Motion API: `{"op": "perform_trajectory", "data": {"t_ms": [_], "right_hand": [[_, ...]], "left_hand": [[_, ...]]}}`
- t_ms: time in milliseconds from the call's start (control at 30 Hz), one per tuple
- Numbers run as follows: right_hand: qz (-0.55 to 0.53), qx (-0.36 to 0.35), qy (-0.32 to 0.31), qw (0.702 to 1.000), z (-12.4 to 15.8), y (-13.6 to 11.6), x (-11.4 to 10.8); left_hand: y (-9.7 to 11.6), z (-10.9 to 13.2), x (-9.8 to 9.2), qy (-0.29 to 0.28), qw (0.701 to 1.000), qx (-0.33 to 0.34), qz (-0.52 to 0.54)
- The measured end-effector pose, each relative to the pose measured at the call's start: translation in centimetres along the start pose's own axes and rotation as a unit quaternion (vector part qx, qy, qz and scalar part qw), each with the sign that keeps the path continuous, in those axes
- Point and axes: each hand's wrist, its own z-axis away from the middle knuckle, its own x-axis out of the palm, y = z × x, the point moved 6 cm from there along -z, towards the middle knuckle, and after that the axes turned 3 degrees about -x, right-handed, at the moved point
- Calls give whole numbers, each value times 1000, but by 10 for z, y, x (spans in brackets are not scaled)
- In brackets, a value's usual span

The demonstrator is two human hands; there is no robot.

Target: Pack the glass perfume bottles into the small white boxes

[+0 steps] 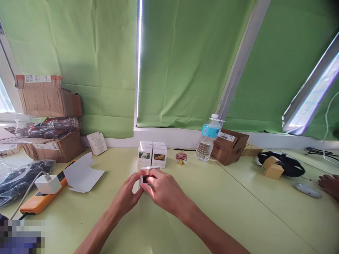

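Note:
My left hand (129,191) and my right hand (166,193) meet in front of me, both closed on a small white box (143,179). The fingers cover much of it; a dark patch shows between them, and I cannot tell whether that is a print or the inside. Just behind stand several white boxes with flower pictures, among them a white-flower box (144,156) at left and a yellow-flower box (159,157) at right. A small round glass bottle (181,157) with gold-coloured parts is to their right.
A water bottle (206,143) stands by a brown carton (229,146). Left are a torn white sheet (84,173), an open white box (96,143), an orange power strip (39,204) and stacked cartons (45,97). At far right, another person's hand (329,185) is near a mouse (307,190).

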Motion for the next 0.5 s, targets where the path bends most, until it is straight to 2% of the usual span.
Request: {"op": "perform_trajectory", "data": {"t_ms": [100, 167, 233, 333, 433, 500], "right_hand": [[-13, 19, 24, 999, -2, 6, -17], [1, 71, 45, 996, -3, 17, -30], [1, 120, 44, 992, -2, 28, -39], [-65, 144, -9, 987, -1, 37, -36], [-146, 139, -68, 977, 0, 36, -28], [-162, 130, -88, 974, 0, 34, -26]], "left_hand": [[-7, 2, 1, 23, 1000, 2, -1], [-8, 3, 1, 39, 999, 8, 0], [-5, 2, 2, 30, 999, 20, -6], [4, -1, 1, -1, 1000, 25, -17], [12, -3, -2, -17, 1000, 20, -9], [15, -4, -3, -18, 1000, 14, 8]]}}
